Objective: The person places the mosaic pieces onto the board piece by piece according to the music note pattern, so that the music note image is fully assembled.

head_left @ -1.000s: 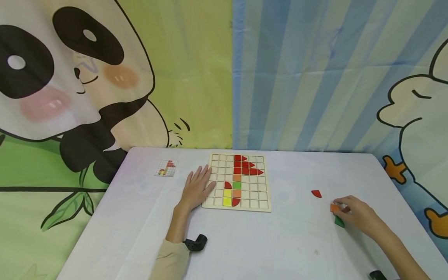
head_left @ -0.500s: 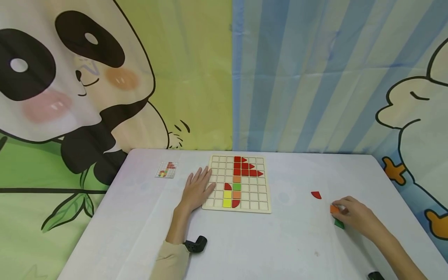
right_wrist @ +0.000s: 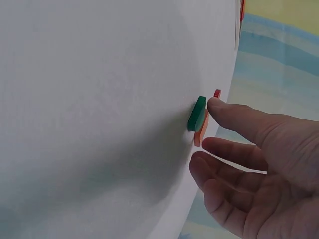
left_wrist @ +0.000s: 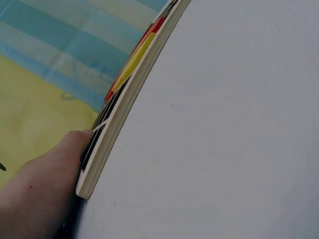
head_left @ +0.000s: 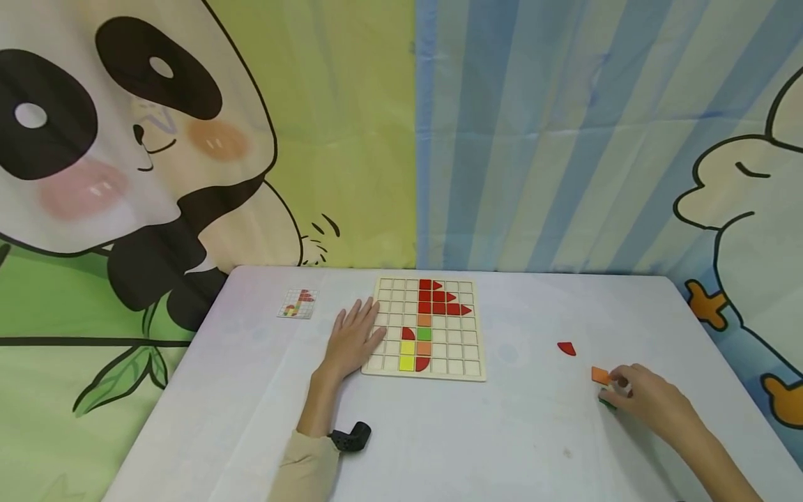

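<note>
My left hand (head_left: 350, 341) lies with fingers spread along the left edge of a wooden grid board (head_left: 456, 350), and its thumb reaches over the rim. Red, orange, green and yellow tiles sit in the board's cells. Far to the right, my right hand (head_left: 655, 404) is low over the table with thumb and fingers apart. Its thumb tip is right at a green piece (right_wrist: 197, 115), which the hand partly covers in the head view. Just beyond lies an orange tile (head_left: 599, 375), close to the index finger. A red rounded piece (head_left: 567, 348) lies farther off.
A small printed card (head_left: 297, 304) with a coloured grid pattern lies left of the board. A black device (head_left: 353, 437) is on the left wrist. Behind the white table (head_left: 477, 446) hang a panda print and a striped curtain (head_left: 539, 139).
My right hand has let go of the orange tile and shifted slightly toward me and right, to the green piece. The orange tile lies on the table. My left hand has stayed put.
</note>
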{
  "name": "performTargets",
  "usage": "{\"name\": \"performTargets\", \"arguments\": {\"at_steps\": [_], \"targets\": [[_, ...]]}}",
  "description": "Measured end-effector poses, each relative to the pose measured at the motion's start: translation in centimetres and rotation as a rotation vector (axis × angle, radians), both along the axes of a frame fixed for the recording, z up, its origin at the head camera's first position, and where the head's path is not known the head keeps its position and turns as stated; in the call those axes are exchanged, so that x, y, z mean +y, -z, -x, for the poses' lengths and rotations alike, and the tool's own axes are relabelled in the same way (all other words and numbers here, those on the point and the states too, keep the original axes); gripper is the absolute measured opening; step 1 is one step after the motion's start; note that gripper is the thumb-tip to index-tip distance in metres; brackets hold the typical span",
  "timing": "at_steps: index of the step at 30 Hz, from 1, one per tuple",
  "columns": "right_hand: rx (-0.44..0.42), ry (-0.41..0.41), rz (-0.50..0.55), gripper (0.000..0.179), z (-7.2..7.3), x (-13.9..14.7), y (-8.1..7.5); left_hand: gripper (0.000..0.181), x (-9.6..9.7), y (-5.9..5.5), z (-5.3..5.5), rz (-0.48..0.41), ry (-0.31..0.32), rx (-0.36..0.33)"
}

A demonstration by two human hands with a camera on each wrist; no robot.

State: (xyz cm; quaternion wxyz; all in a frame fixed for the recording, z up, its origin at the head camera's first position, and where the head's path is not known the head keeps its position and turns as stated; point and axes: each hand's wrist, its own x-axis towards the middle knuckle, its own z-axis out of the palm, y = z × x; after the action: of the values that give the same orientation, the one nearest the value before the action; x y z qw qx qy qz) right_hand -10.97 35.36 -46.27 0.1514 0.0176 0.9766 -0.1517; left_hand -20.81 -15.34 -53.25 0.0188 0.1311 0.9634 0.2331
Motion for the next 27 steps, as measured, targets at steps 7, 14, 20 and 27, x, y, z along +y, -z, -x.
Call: {"name": "performTargets", "arguments": {"at_steps": [7,14,20,27], "targets": [[0.016,-0.054,0.041,0.025,-0.5,-1.1,0.7,0.067,0.0,-0.2,-0.1,-0.014,-0.004,0.007],[0.221,-0.212,0.095,0.020,-0.8,-1.9,1.4,0.068,0.0,-0.1,-0.1,-0.016,-0.004,0.001],[0.256,-0.207,0.120,0.020,-0.7,-2.1,1.3,0.068,0.0,0.0,-0.1,-0.012,-0.005,-0.001],[0.170,-0.125,0.100,0.033,-0.3,-2.3,1.0,0.067,0.0,-0.2,-0.1,-0.015,-0.005,0.002]]}}
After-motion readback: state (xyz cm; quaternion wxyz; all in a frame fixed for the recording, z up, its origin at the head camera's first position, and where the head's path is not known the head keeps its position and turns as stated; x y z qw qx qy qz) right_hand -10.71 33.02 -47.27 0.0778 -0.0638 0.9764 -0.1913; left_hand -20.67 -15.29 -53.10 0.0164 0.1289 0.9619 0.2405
